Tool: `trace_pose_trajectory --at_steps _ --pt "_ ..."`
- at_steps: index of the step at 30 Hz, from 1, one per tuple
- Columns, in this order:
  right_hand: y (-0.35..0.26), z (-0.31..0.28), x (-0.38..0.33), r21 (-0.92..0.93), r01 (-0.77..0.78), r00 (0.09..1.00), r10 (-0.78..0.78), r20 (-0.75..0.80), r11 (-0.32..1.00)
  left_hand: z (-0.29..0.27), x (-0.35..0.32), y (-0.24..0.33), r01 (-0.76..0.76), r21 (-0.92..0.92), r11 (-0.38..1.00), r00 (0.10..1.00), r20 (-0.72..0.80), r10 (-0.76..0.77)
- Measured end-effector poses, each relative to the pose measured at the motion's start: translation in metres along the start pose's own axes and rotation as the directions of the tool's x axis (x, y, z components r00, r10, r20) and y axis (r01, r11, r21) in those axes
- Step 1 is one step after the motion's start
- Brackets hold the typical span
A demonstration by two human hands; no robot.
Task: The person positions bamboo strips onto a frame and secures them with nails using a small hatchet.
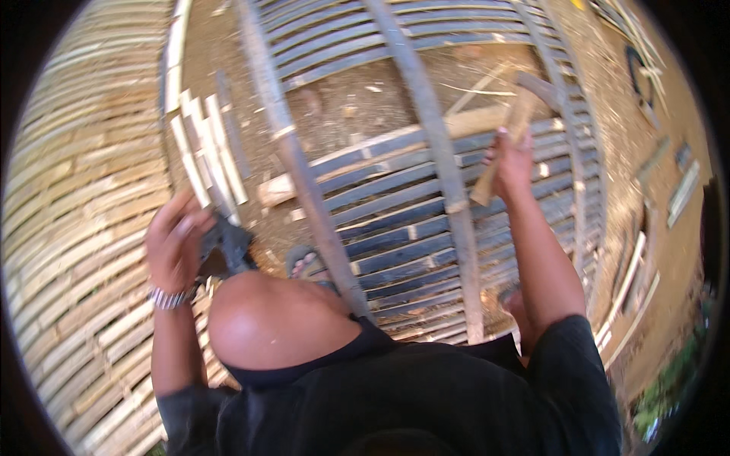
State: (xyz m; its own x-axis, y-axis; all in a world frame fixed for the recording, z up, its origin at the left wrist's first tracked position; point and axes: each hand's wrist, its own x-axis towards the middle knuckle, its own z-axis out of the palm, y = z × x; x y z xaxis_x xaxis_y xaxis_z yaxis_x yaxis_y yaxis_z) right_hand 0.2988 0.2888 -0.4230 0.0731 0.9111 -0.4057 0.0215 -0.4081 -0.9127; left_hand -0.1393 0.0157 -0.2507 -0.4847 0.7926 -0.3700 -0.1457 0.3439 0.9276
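My right hand [513,163] is wrapped round the wooden handle of a hatchet [523,110]. Its dark metal head points away from me, above the slatted bamboo frame [454,190]. On the other side, my left hand [176,239], with a banded bracelet at the wrist, has its fingers curled beside a crumpled black bag [228,247]. Whatever those fingers pinch is too small or blurred to make out. Just beyond the bag, several pale split bamboo strips [205,148] lie side by side on the ground.
A second slatted bamboo panel [91,190] fills the left side. One wooden beam [365,152] crosses under the frame's long rails. My bent knee [277,308] and sandalled foot [308,262] are close to the left rail. Loose sticks [627,285] lie on the dirt at right.
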Motion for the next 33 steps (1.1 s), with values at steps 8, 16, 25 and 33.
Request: trace_pose_trajectory --at_steps 8,16,25,33 --pt "-0.004 0.01 -0.04 0.07 -0.054 0.996 0.048 0.079 0.996 0.083 0.064 -0.013 0.184 -0.426 0.886 0.928 0.373 -0.013" --pt "0.01 -0.004 -0.04 0.013 -0.077 0.992 0.075 0.099 0.997 0.099 0.071 -0.036 0.236 -0.449 0.862 0.922 0.383 -0.052" --pt "0.004 0.031 -0.055 -0.133 -0.074 0.984 0.094 0.153 0.988 -0.001 0.01 -0.046 0.181 -0.259 0.949 0.983 0.087 -0.164" --pt "0.009 0.065 -0.067 -0.241 -0.051 0.939 0.129 0.32 0.969 -0.117 -0.11 -0.13 0.528 0.525 0.668 0.833 -0.167 -0.527"
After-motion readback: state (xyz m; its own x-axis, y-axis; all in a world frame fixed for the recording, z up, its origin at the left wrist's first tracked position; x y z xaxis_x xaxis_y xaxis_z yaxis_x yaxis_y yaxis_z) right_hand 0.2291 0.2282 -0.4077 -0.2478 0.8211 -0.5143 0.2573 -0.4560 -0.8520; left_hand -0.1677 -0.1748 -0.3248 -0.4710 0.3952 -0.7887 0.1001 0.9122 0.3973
